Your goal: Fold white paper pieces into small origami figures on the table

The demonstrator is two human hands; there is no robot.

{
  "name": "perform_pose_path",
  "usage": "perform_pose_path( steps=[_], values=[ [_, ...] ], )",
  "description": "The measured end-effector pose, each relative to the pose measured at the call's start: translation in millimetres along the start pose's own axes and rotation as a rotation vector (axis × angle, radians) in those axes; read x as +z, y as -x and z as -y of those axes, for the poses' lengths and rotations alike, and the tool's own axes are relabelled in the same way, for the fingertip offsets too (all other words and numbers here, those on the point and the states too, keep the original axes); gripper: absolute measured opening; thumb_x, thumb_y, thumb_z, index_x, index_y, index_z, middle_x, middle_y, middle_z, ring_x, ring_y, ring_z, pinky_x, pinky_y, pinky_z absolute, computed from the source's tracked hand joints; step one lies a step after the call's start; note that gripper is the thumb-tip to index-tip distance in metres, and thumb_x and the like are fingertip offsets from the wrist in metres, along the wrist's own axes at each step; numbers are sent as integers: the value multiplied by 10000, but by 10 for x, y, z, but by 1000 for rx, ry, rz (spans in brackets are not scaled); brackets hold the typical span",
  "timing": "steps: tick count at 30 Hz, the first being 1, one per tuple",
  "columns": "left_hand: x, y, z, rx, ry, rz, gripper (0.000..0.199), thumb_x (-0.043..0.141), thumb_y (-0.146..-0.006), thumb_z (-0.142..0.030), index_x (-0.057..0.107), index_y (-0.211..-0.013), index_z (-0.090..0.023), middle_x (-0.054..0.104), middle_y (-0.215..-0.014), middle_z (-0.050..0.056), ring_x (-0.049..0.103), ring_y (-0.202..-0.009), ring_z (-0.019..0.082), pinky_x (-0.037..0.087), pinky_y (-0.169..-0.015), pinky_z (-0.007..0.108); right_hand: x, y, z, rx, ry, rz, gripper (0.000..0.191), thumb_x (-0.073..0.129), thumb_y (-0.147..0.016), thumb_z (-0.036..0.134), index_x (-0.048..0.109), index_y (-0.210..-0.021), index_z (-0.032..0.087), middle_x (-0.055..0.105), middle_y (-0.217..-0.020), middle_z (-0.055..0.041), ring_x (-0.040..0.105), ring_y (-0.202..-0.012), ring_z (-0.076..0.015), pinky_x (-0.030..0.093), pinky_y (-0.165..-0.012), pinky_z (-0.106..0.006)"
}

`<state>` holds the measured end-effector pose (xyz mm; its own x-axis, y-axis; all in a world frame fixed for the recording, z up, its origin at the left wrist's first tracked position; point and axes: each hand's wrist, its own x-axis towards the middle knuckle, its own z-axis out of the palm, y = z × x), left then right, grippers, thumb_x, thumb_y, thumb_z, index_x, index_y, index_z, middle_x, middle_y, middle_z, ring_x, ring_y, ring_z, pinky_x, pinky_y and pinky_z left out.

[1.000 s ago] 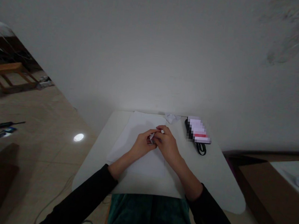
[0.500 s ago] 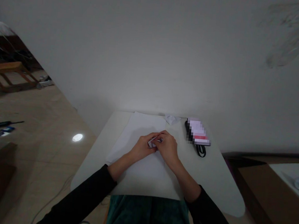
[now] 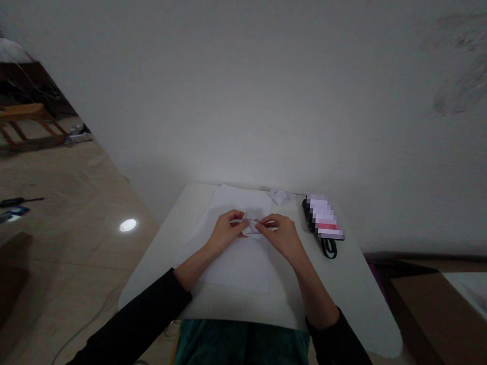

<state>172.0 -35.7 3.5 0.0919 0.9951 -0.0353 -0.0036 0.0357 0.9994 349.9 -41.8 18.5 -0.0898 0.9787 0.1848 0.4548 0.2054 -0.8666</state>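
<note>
Between my hands is a small piece of folded white paper (image 3: 252, 226), held a little above the larger sheets. My left hand (image 3: 227, 232) pinches its left side between thumb and fingers. On its right side my right hand (image 3: 280, 232) grips it the same way, thumb in front. Below my hands lie white paper sheets (image 3: 236, 270), one turned at an angle to the other. The exact folds of the small paper are too dim to make out.
A folded white paper piece (image 3: 282, 197) lies at the back of the white table (image 3: 344, 293), against the wall. To the right are a phone (image 3: 325, 215) with a blurred screen and a black strap loop (image 3: 328, 248). A brown box (image 3: 431, 318) stands beyond the table's right edge.
My hands have moved apart, and the folded paper between them now shows more openly. Before, my fingers were close together and covered most of it. The view has shifted slightly.
</note>
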Motion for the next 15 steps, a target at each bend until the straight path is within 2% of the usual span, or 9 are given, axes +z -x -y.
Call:
perform_pose_path(
  steps=[3, 6, 12, 15],
  values=[
    [-8, 0, -4, -8, -13, -45, 303, 731, -684, -383, 586, -796, -143, 615, -739, 4, 601, -628, 115, 510, -542, 219, -17, 6, 34, -5, -79, 1, 278, 747, -704, 433, 710, -815, 181, 714, -914, -79, 697, -812, -205, 546, -672, -291],
    [-17, -1, -2, 29, -20, -61, 322, 739, -679, -387, 574, -815, -146, 611, -770, 0, 592, -616, 100, 484, -534, 207, -19, 12, 53, -29, -96, 9, 318, 751, -682, 473, 722, -831, 194, 702, -977, -79, 678, -899, -212, 545, -658, -267],
    [-17, 0, 10, 117, -114, -57, 339, 736, -707, -348, 586, -941, -153, 634, -945, 45, 634, -699, 118, 501, -616, 235, 18, -28, -28, 46, -104, 103, 386, 565, -854, 484, 727, -733, 154, 712, -758, -71, 684, -690, -206, 548, -613, -300],
    [-1, 6, -1, 169, -136, -47, 316, 710, -751, -389, 604, -938, -157, 646, -966, 49, 638, -756, 131, 512, -698, 257, 44, -26, -14, 3, -76, 71, 264, 637, -811, 392, 736, -713, 168, 715, -872, -81, 689, -818, -214, 553, -711, -316]
  ],
)
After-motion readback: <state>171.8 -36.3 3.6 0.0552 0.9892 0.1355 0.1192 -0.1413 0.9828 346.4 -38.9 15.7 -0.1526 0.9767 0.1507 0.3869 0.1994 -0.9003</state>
